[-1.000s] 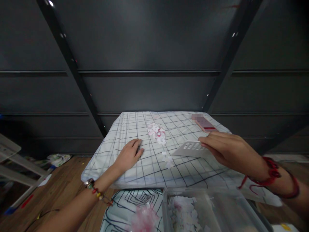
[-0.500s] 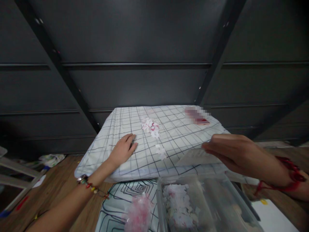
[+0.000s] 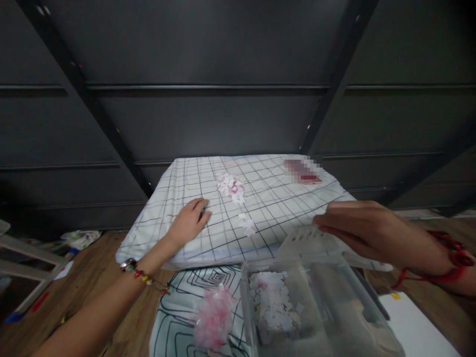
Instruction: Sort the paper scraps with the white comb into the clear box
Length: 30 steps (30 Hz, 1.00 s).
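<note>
Dark grey panels [image 3: 208, 124] stand behind your white, black-gridded cloth [image 3: 275, 203] in the head view. From the heaped white-and-pink paper scraps [image 3: 231, 188] at mid-cloth, your left hand [image 3: 189, 220] rests at eight o'clock, fingers relaxed, apparently holding nothing. Your right hand [image 3: 364, 225] pinches a whitish, slotted flat tool [image 3: 303, 240] at four. Toward five lie loose white scraps [image 3: 246, 225], then a clear plastic box [image 3: 327, 307].

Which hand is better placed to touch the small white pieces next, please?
Probably the left hand: it rests on the checked cloth beside the small white pieces and seems free; the right hand is farther away, holding the slotted white sheet.
</note>
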Motion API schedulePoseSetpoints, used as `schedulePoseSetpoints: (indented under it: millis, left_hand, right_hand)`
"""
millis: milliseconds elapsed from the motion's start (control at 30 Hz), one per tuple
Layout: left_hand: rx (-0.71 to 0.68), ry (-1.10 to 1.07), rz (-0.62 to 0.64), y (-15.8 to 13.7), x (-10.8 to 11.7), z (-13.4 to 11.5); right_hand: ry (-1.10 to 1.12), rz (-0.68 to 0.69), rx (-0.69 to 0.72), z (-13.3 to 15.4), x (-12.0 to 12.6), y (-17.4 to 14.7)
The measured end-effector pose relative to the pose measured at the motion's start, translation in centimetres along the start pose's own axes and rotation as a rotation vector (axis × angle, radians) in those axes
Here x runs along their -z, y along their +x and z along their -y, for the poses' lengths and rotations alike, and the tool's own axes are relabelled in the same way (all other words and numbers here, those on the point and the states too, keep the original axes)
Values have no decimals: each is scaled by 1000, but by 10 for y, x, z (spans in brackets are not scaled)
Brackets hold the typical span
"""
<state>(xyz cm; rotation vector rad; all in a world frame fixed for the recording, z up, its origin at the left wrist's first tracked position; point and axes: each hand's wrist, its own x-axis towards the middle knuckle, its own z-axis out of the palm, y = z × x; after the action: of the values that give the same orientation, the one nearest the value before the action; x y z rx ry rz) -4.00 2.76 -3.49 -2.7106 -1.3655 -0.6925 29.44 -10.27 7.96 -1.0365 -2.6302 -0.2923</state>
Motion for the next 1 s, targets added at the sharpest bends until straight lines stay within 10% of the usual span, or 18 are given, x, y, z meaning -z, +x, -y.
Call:
schedulePoseSetpoints:
  millis: [467,1000]
  left_hand:
    - [11,66,50,0,-3,2]
    - [-3,79,37,0,-4,2]
  right_hand:
    - [-272,-292,-15,-20,-43,41]
    - [-456,-258,-108,-24,-47,27]
